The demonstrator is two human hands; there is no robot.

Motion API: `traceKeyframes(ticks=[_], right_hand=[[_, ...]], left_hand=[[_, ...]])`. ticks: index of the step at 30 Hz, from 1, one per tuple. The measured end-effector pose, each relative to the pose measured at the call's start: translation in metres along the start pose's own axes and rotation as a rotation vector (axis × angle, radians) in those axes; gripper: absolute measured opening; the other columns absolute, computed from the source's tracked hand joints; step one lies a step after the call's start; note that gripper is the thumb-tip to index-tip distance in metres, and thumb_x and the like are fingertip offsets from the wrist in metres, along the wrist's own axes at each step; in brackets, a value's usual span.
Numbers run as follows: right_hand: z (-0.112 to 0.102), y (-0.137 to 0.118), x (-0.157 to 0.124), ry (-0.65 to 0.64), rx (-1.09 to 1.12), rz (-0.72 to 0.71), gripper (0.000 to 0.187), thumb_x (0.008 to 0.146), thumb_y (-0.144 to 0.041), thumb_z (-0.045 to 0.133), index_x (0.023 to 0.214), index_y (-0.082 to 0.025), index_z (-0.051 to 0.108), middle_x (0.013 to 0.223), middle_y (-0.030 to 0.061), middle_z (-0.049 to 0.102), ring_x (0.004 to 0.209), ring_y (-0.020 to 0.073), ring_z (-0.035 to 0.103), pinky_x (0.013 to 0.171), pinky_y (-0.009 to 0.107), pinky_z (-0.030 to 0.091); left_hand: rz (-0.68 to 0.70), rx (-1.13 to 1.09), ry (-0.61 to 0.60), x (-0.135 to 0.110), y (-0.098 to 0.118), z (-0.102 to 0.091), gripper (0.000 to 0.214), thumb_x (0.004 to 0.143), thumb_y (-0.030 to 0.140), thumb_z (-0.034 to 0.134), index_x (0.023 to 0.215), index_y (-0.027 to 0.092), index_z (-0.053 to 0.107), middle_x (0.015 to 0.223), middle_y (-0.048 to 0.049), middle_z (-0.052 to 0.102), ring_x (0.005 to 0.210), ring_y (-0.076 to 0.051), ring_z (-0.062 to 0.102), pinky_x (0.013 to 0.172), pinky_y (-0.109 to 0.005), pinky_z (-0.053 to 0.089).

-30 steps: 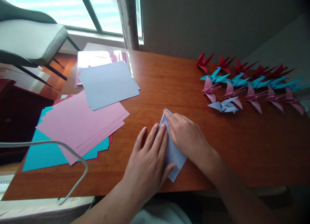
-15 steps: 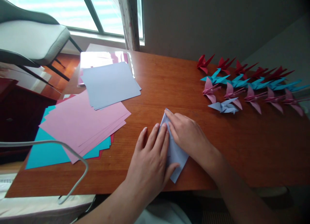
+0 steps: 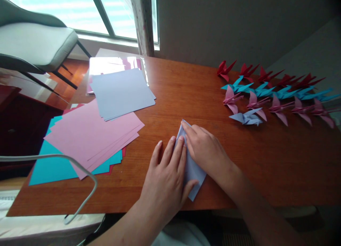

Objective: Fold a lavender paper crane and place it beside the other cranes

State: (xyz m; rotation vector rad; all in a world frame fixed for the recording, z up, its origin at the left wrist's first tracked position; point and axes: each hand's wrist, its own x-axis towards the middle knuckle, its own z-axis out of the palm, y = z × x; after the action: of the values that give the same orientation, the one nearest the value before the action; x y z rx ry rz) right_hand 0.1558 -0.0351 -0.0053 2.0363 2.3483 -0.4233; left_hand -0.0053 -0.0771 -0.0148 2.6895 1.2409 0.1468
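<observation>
A folded sheet of pale blue origami paper (image 3: 194, 176) lies on the wooden table in front of me, its narrow tip pointing away. My left hand (image 3: 167, 173) rests flat over its left side, fingers stretched out and thumb across the lower part. Against the far tip and right edge press the fingers of my right hand (image 3: 206, 146), partly bent; whether they pinch the paper or only push down on it I cannot tell. Both hands hide much of the folds. To the right sits a pale blue paper crane (image 3: 246, 117).
Rows of pink (image 3: 278, 105), turquoise (image 3: 262, 89) and red paper cranes (image 3: 223, 70) stand at the right. Pale blue sheets (image 3: 124, 93) overlap pink sheets (image 3: 93, 136) and turquoise sheets (image 3: 55, 169) on the left. A grey cable (image 3: 93, 189) curves over the table's (image 3: 176, 82) left front edge.
Almost nothing differs. Both hands keep their places on the folded paper, and the view has shifted very slightly.
</observation>
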Motion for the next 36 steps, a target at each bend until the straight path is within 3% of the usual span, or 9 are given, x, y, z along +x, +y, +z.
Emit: traceKeyframes(ticks=[8, 13, 19, 23, 26, 31, 36], right_hand=[[0.002, -0.002, -0.001, 0.021, -0.019, 0.001, 0.049, 0.101, -0.017, 0.039, 0.149, -0.012, 0.043, 0.122, 0.0155, 0.067, 0.109, 0.0255, 0.065, 0.094, 0.038, 0.054], [0.000, 0.004, 0.000, 0.046, 0.082, -0.031, 0.051, 0.100, -0.017, 0.038, 0.150, -0.012, 0.039, 0.120, 0.0153, 0.069, 0.108, 0.0252, 0.066, 0.091, 0.037, 0.053], [-0.019, 0.015, 0.016, -0.021, 0.187, -0.041, 0.058, 0.095, -0.028, 0.057, 0.148, -0.014, 0.040, 0.100, 0.0101, 0.075, 0.085, 0.0225, 0.072, 0.074, 0.031, 0.051], [-0.036, 0.018, 0.039, -0.097, 0.082, -0.055, 0.044, 0.088, -0.037, 0.070, 0.126, -0.020, 0.058, 0.095, 0.0078, 0.076, 0.083, 0.0222, 0.072, 0.068, 0.027, 0.046], [-0.046, 0.016, 0.056, -0.147, -0.015, -0.095, 0.047, 0.079, -0.044, 0.079, 0.116, -0.021, 0.062, 0.094, 0.0072, 0.076, 0.086, 0.0251, 0.072, 0.064, 0.027, 0.044], [-0.058, 0.004, 0.070, -0.214, -0.167, -0.195, 0.052, 0.074, -0.047, 0.082, 0.114, -0.020, 0.063, 0.098, 0.0105, 0.076, 0.091, 0.0300, 0.073, 0.066, 0.030, 0.046], [-0.064, -0.009, 0.075, -0.241, -0.264, -0.289, 0.045, 0.076, -0.043, 0.079, 0.112, -0.019, 0.066, 0.102, 0.0121, 0.075, 0.094, 0.0307, 0.073, 0.069, 0.031, 0.047]], left_hand=[[0.001, -0.001, 0.007, 0.000, 0.000, 0.001, 0.078, 0.097, 0.063, 0.036, 0.155, 0.010, 0.036, 0.164, -0.0103, 0.028, 0.152, -0.032, 0.025, 0.123, -0.053, 0.017], [0.007, -0.003, 0.004, 0.000, 0.000, 0.001, 0.078, 0.097, 0.062, 0.036, 0.154, 0.010, 0.037, 0.164, -0.0108, 0.028, 0.152, -0.033, 0.024, 0.123, -0.053, 0.018], [0.007, -0.015, -0.001, 0.001, -0.001, 0.001, 0.081, 0.096, 0.065, 0.036, 0.154, 0.009, 0.037, 0.164, -0.0120, 0.029, 0.152, -0.033, 0.023, 0.123, -0.052, 0.016], [0.006, -0.002, 0.003, 0.001, 0.000, 0.000, 0.081, 0.096, 0.065, 0.038, 0.153, 0.007, 0.038, 0.163, -0.0136, 0.031, 0.152, -0.033, 0.023, 0.123, -0.052, 0.017], [0.004, 0.004, -0.001, 0.000, 0.000, -0.001, 0.082, 0.096, 0.065, 0.037, 0.153, 0.007, 0.037, 0.163, -0.0137, 0.031, 0.152, -0.033, 0.023, 0.123, -0.053, 0.018], [0.001, 0.013, -0.008, 0.001, 0.001, 0.000, 0.083, 0.095, 0.066, 0.037, 0.153, 0.006, 0.037, 0.162, -0.0143, 0.033, 0.153, -0.033, 0.023, 0.122, -0.054, 0.019], [-0.010, 0.004, -0.014, 0.001, 0.002, 0.000, 0.084, 0.094, 0.067, 0.039, 0.153, 0.007, 0.039, 0.161, -0.0138, 0.036, 0.152, -0.036, 0.023, 0.123, -0.054, 0.019]])
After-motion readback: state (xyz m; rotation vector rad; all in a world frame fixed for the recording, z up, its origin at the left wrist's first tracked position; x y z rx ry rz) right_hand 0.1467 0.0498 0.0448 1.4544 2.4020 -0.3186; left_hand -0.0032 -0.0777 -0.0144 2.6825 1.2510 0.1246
